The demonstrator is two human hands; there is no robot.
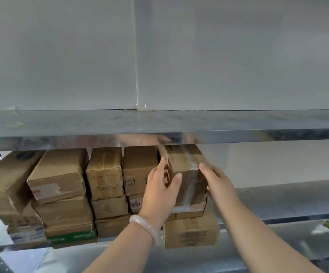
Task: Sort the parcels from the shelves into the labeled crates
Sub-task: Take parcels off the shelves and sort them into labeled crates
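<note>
A brown cardboard parcel (187,170) with clear tape down its front stands on top of the rightmost stack on a metal shelf (278,201). My left hand (159,192) grips its left side, fingers along the side face and thumb on the front. My right hand (217,182) holds its right edge, thumb at the top corner. Beneath it lie a flat parcel with a white label (189,210) and a larger box (191,232). No crates are in view.
Several more cardboard parcels are stacked to the left, among them one with a red and white label (57,176) and one with green tape (73,236). An upper metal shelf (159,125) hangs just above the stacks. A grey wall panel (120,56) is behind.
</note>
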